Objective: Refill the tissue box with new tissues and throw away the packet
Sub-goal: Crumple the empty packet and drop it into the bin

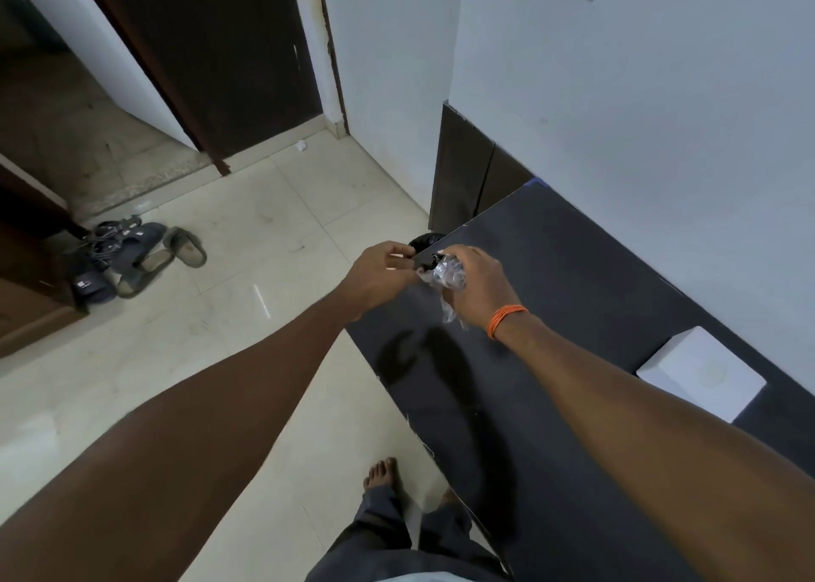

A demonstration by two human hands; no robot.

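a bare foot (pixel 381 475) stands on glossy cream floor tiles (pixel 273 237) beside the matte dark table (pixel 573 272). a white, boxy tissue box (pixel 701 372) sits on the table by the wall, well apart from the hands. farther out, over the table's corner, the right hand (pixel 478 290) is clenched round the crumpled clear plastic packet (pixel 447 275), an orange thread band (pixel 507 319) on its wrist. the left hand (pixel 379 272) pinches the packet's edge. just beyond them a dark round shape, perhaps a bin (pixel 425 241), shows past the corner. dark sandals (pixel 132 255) lie heaped near the doorway.
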